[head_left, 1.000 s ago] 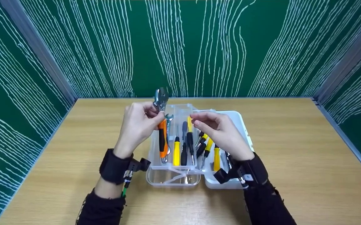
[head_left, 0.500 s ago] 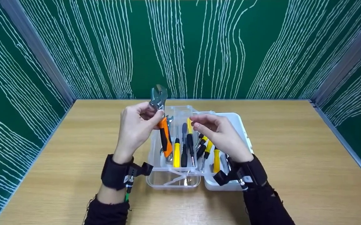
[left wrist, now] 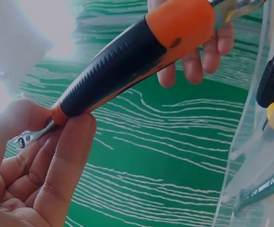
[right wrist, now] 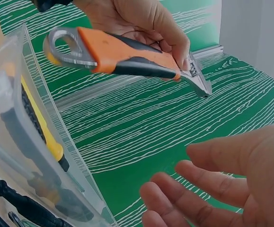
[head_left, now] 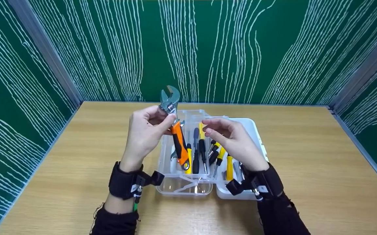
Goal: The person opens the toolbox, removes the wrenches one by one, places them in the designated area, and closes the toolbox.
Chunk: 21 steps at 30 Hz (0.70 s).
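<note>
In the head view, an orange and black wrench (head_left: 176,126) is held up over the left part of the clear tray (head_left: 172,175). It is pinched near its metal head by the left hand's grip (head_left: 144,133), and part of its neck is covered by the thumb. The right hand's grip (head_left: 234,138) is loose and free, with softly bent fingers, above the right side of the tray. Inside the tray, a yellow handle (head_left: 189,158) is partly hidden by the wrench, and a black handle (head_left: 196,160) is seen just beside it. A shiny tool (head_left: 173,155) is mostly covered too, so its kind cannot be told. To the right of the tray, a white case (head_left: 255,130) is set on the worktop (head_left: 93,147).

In the left wrist view, the far end of the wrench is cut off at the top. Only one side of the tray is shown, and past its edge a greenish tool (left wrist: 260,195) is seen, with white letters too small to be read.

In the right wrist view, the tray is cut off at the left, and its tools are blurred by cloudy plastic. The wrench's holed end is pointed toward the tray. The right palm is cut off.
</note>
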Tool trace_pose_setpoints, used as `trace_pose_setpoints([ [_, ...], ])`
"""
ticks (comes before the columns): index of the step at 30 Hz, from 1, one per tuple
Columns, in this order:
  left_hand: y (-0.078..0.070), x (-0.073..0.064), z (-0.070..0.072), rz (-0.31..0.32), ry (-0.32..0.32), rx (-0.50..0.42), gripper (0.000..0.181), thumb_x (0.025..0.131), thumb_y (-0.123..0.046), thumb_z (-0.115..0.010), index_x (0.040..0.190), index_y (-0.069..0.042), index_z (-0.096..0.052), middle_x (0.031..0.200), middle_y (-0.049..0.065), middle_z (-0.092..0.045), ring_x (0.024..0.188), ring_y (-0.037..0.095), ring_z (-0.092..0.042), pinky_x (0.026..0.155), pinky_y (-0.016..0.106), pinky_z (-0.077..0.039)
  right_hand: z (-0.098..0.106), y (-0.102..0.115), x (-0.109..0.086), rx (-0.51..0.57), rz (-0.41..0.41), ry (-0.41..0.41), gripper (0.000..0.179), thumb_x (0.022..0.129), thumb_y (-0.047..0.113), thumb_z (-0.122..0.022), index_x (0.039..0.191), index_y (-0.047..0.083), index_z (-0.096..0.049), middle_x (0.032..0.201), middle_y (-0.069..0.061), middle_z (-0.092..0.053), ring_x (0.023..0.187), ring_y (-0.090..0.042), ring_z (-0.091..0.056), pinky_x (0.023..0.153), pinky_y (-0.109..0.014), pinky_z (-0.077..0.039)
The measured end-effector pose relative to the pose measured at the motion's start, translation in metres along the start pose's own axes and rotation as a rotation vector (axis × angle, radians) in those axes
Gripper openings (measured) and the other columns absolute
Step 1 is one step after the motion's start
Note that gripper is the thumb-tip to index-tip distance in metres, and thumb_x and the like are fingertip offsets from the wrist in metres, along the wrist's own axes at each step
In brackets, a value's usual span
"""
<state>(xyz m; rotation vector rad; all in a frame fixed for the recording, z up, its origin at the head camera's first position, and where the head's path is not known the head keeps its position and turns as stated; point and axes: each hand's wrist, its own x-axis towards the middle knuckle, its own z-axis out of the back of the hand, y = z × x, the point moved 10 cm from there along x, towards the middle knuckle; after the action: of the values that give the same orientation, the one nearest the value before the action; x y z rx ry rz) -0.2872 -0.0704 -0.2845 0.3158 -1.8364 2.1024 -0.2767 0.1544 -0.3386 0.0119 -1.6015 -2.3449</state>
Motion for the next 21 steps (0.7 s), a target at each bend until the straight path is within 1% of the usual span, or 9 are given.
trace_pose_setpoints([
  [5,0.0,-0.001,-0.003,-0.016,-0.011,-0.049,0.013,0.097,-0.007,-0.078,0.107,0.0,-0.08,0.097,0.015,-0.08,0.081,0.023,-0.078,0.072,0.038,-0.069,-0.002,0.001,-0.001,-0.003,-0.009,0.006,0.037,0.108,0.022,-0.067,0.143,0.01,-0.066,0.137,-0.014,-0.072,0.119,-0.032,-0.073,0.099,-0.017,-0.059],
  [9,0.001,-0.001,-0.006,-0.035,-0.017,-0.067,0.013,0.097,-0.008,-0.078,0.106,0.002,-0.079,0.101,0.016,-0.081,0.081,0.023,-0.077,0.072,0.038,-0.069,-0.006,0.002,-0.001,0.003,-0.01,0.025,0.038,0.108,0.023,-0.067,0.143,0.01,-0.066,0.138,-0.014,-0.072,0.119,-0.03,-0.073,0.099,-0.019,-0.059],
  [14,0.003,-0.002,-0.01,-0.042,-0.017,-0.088,0.013,0.097,-0.008,-0.078,0.104,0.003,-0.078,0.103,0.017,-0.08,0.082,0.024,-0.077,0.074,0.039,-0.069,-0.012,0.003,-0.002,0.026,-0.008,0.058,0.039,0.108,0.024,-0.067,0.143,0.008,-0.066,0.139,-0.012,-0.072,0.119,-0.03,-0.073,0.1,-0.023,-0.061],
  [18,0.002,-0.002,-0.013,-0.068,-0.018,-0.122,0.013,0.097,-0.007,-0.077,0.103,0.004,-0.077,0.099,0.017,-0.08,0.081,0.022,-0.078,0.074,0.04,-0.069,-0.018,0.006,-0.002,0.043,0.002,0.092,0.041,0.108,0.024,-0.068,0.144,0.007,-0.065,0.139,-0.015,-0.071,0.119,-0.028,-0.074,0.1,-0.026,-0.062],
  [21,0.0,0.0,-0.016,-0.101,-0.019,-0.131,0.013,0.097,-0.006,-0.076,0.103,0.005,-0.076,0.099,0.018,-0.08,0.082,0.021,-0.078,0.074,0.039,-0.069,-0.02,0.01,-0.001,0.051,0.008,0.113,0.041,0.108,0.026,-0.068,0.144,0.007,-0.065,0.139,-0.015,-0.07,0.117,-0.027,-0.074,0.099,-0.026,-0.063],
])
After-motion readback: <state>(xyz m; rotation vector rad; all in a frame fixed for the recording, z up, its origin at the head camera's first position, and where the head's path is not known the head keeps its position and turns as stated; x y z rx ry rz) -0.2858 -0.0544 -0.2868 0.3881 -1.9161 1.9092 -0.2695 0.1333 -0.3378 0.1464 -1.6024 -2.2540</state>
